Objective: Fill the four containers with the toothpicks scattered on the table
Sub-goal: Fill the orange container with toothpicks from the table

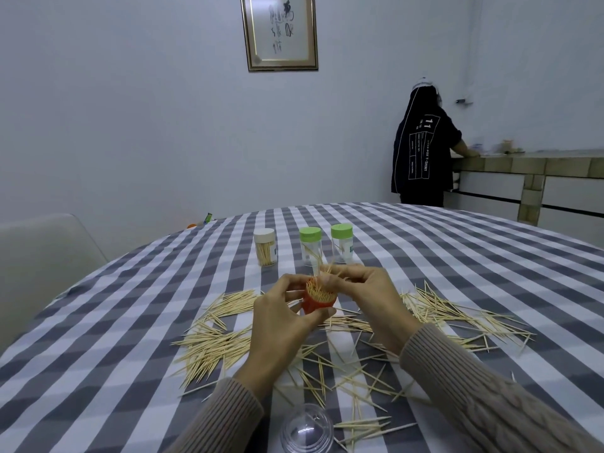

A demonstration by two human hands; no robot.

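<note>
Round table [98, 371] under a grey-and-white checked cloth, a pale chair [39, 256] at its left edge, a framed scroll [279, 31] on the far wall, and a person in a dark printed shirt [423, 152] standing at a tiled counter [523, 165] on the right, back turned. Near edge, between the two knitted sleeves: a clear dome lid [307, 429], lying on the cloth. Toothpicks [212, 348] pale, thin, pointed, strewn in loose heaps left, right and in front of the hands, some crossing one another, many partly hidden behind the wrists. Behind the hands, three upright jars in a row: white-capped jar [265, 246] packed nearly full with sticks; left green-capped jar [310, 245] holding only a few slanted sticks; right green-capped jar [342, 243] seemingly holding few, its base hidden by fingers. Raised above the table centre, a red cup [315, 302], open top crammed with upright sticks. Left hand [281, 325] curled round the cup, thumb and fingers gripping its wall. Right hand [362, 292] pinching a small bunch of sticks [330, 271] at the cup's mouth, tips fanning outward.
</note>
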